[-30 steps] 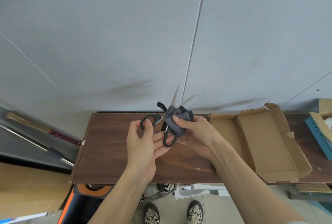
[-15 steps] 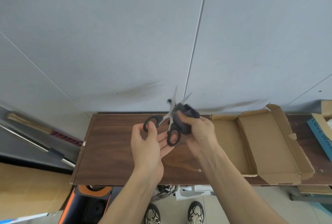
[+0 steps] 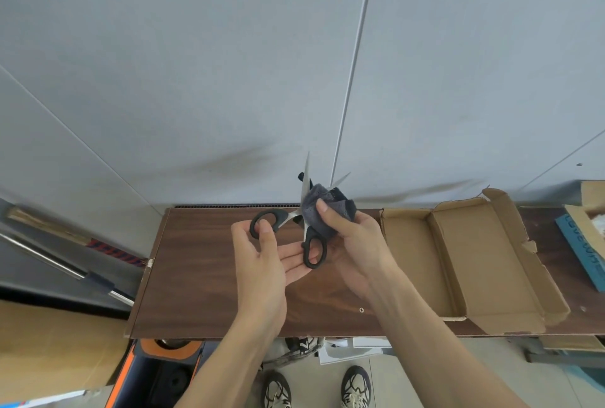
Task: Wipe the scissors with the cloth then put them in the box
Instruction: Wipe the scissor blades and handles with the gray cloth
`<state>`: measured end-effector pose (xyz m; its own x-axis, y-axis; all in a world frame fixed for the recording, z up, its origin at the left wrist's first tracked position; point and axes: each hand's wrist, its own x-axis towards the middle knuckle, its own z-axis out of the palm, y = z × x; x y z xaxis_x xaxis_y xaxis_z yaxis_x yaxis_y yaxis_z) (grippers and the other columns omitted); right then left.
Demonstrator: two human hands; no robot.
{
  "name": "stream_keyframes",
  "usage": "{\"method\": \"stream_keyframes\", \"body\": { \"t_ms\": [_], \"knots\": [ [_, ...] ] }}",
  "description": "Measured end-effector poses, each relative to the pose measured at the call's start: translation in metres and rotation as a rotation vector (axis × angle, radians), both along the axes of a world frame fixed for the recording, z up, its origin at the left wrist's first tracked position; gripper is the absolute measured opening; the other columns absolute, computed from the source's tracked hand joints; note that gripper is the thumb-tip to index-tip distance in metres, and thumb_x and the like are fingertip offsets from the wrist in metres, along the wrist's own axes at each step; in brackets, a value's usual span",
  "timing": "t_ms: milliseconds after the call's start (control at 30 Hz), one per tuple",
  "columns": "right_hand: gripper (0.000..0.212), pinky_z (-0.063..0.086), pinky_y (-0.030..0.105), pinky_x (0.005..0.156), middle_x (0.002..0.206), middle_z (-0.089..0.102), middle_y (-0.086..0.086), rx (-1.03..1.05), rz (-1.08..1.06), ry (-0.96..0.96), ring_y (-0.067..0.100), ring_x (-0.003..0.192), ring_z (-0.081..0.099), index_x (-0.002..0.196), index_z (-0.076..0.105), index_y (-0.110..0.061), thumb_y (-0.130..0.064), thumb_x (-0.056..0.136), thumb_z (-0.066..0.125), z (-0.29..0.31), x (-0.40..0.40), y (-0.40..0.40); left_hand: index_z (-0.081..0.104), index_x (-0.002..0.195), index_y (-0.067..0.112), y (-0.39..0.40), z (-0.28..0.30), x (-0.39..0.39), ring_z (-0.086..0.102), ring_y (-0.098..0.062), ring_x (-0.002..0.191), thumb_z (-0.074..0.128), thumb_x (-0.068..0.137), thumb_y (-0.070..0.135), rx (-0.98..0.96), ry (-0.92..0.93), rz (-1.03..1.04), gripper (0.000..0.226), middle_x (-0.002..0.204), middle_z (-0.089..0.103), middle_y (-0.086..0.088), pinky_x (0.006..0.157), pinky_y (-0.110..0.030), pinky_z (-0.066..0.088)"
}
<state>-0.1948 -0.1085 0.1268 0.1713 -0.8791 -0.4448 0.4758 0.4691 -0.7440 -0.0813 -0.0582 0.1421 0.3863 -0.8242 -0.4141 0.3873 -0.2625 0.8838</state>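
Black-handled scissors point(image 3: 307, 211) with their silver blades spread apart point up and away from me above the brown table point(image 3: 203, 276). My left hand point(image 3: 262, 263) holds them by the handles, thumb through the left loop. My right hand point(image 3: 357, 243) pinches a dark grey cloth point(image 3: 322, 211) around the blades near the pivot. An open, empty cardboard box point(image 3: 458, 260) lies on the table just right of my right hand.
A white panelled wall rises directly behind the table. A teal book point(image 3: 586, 250) and another carton lie at the far right edge. Metal and wooden rods point(image 3: 62, 263) lean at the left. My shoes and the floor show below the table's front edge.
The cloth in my right hand has slid along the scissor blades and back toward the pivot. Both hands stayed above the table's middle, and the view shifted slightly.
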Motion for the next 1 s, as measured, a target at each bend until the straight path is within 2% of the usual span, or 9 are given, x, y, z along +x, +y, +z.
{"method": "stream_keyframes", "body": {
  "t_ms": [100, 200, 300, 467, 533, 633, 700, 867, 1000],
  "knots": [
    [0.028, 0.052, 0.039, 0.065, 0.086, 0.071, 0.014, -0.011, 0.014, 0.056, 0.027, 0.076, 0.068, 0.097, 0.07, 0.004, -0.01, 0.074, 0.078, 0.004, 0.004, -0.001, 0.044, 0.102, 0.021, -0.001, 0.001, 0.001, 0.076, -0.03, 0.074, 0.038, 0.104, 0.03, -0.001, -0.052, -0.023, 0.011, 0.084, 0.071, -0.026, 0.065, -0.041, 0.062],
    [0.024, 0.05, 0.029, 0.05, 0.086, 0.07, 0.018, 0.06, -0.046, 0.029, 0.026, 0.064, 0.067, 0.097, 0.068, 0.007, 0.0, 0.075, 0.075, 0.007, 0.006, -0.004, 0.045, 0.098, 0.022, 0.001, 0.003, -0.002, 0.076, -0.03, 0.075, 0.039, 0.104, 0.029, -0.014, -0.073, -0.032, 0.011, 0.085, 0.071, -0.026, 0.066, -0.042, 0.062],
    [0.026, 0.052, 0.029, 0.057, 0.084, 0.07, 0.015, 0.119, -0.128, 0.006, 0.024, 0.066, 0.067, 0.1, 0.068, 0.007, 0.004, 0.074, 0.074, 0.01, 0.007, -0.006, 0.044, 0.094, 0.021, 0.004, 0.004, -0.005, 0.076, -0.03, 0.074, 0.04, 0.104, 0.028, -0.023, -0.045, -0.014, 0.013, 0.083, 0.071, -0.025, 0.067, -0.041, 0.062],
    [0.033, 0.049, 0.044, 0.077, 0.087, 0.07, 0.017, 0.154, -0.188, -0.008, 0.03, 0.077, 0.066, 0.106, 0.066, 0.012, 0.003, 0.074, 0.074, 0.013, 0.006, -0.01, 0.044, 0.093, 0.019, 0.005, 0.007, -0.006, 0.076, -0.031, 0.076, 0.043, 0.103, 0.027, -0.025, -0.017, -0.007, 0.013, 0.081, 0.073, -0.025, 0.068, -0.042, 0.062],
    [0.031, 0.05, 0.044, 0.079, 0.09, 0.07, 0.018, 0.169, -0.212, -0.017, 0.032, 0.082, 0.067, 0.103, 0.068, 0.011, 0.004, 0.074, 0.075, 0.013, 0.005, -0.011, 0.044, 0.093, 0.018, 0.005, 0.008, -0.007, 0.076, -0.031, 0.076, 0.044, 0.103, 0.027, -0.012, 0.002, 0.005, 0.013, 0.081, 0.073, -0.026, 0.068, -0.042, 0.062],
    [0.023, 0.055, 0.03, 0.064, 0.079, 0.072, 0.012, 0.174, -0.255, -0.032, 0.023, 0.068, 0.069, 0.097, 0.07, 0.005, 0.005, 0.075, 0.074, 0.013, 0.004, -0.012, 0.044, 0.096, 0.016, 0.004, 0.007, -0.01, 0.076, -0.032, 0.077, 0.044, 0.103, 0.027, 0.01, 0.024, 0.011, 0.013, 0.081, 0.073, -0.027, 0.069, -0.042, 0.062],
    [0.019, 0.053, 0.025, 0.054, 0.074, 0.072, 0.009, 0.172, -0.288, -0.04, 0.018, 0.059, 0.069, 0.094, 0.07, 0.003, 0.006, 0.075, 0.074, 0.013, 0.003, -0.014, 0.044, 0.098, 0.015, 0.003, 0.007, -0.011, 0.076, -0.033, 0.078, 0.045, 0.103, 0.027, 0.019, 0.026, 0.015, 0.012, 0.083, 0.072, -0.028, 0.069, -0.043, 0.062],
    [0.017, 0.054, 0.023, 0.052, 0.073, 0.072, 0.009, 0.164, -0.335, -0.046, 0.017, 0.056, 0.069, 0.092, 0.07, 0.002, 0.008, 0.076, 0.072, 0.018, 0.004, -0.018, 0.044, 0.108, 0.012, 0.0, 0.009, -0.014, 0.076, -0.032, 0.078, 0.045, 0.103, 0.026, 0.013, 0.045, 0.023, 0.014, 0.084, 0.072, -0.028, 0.072, -0.045, 0.062],
    [0.013, 0.057, 0.031, 0.054, 0.067, 0.072, 0.007, 0.152, -0.38, -0.013, 0.02, 0.055, 0.069, 0.083, 0.07, -0.003, 0.007, 0.075, 0.074, 0.018, 0.001, -0.025, 0.044, 0.101, 0.014, 0.002, 0.01, -0.015, 0.076, -0.034, 0.077, 0.045, 0.103, 0.025, 0.023, 0.058, 0.035, 0.012, 0.079, 0.074, -0.026, 0.071, -0.044, 0.062]
  ]
}}
